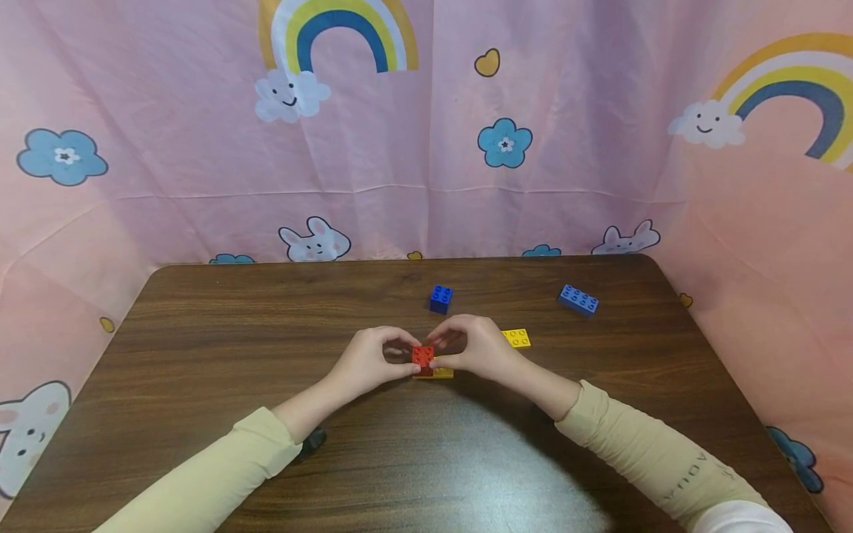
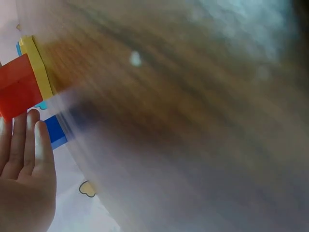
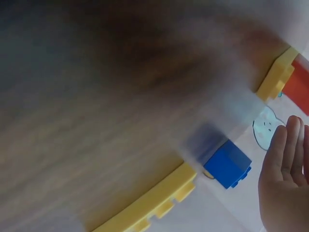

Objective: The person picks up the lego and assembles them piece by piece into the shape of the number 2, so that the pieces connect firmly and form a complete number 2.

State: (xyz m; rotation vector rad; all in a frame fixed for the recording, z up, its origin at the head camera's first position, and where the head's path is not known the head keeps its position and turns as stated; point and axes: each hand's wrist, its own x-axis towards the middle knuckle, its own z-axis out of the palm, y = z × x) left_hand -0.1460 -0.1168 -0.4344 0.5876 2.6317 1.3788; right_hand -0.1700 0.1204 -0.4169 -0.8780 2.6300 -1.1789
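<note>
A red brick (image 1: pixel 423 356) sits on the left part of a flat yellow brick (image 1: pixel 443 369), whose right end stays uncovered. From the left, the left hand (image 1: pixel 373 358) pinches the red brick between thumb and fingers. On its other side the right hand (image 1: pixel 474 346) has its thumb at the red brick and its fingers bent behind it. In the left wrist view the red brick (image 2: pixel 20 87) stands against the yellow one (image 2: pixel 38 67), above the left hand's fingers (image 2: pixel 29 145). The right wrist view has the red brick (image 3: pixel 298 84) at the right edge, above the right hand (image 3: pixel 285 188).
Behind the hands stands a dark blue brick (image 1: pixel 440 299). A longer blue brick (image 1: pixel 578 300) lies at the back right of the brown table (image 1: pixel 220 318). Another yellow brick (image 1: pixel 517 338) is partly hidden by the right hand. A dark object (image 1: pixel 313 441) lies beside the left cuff.
</note>
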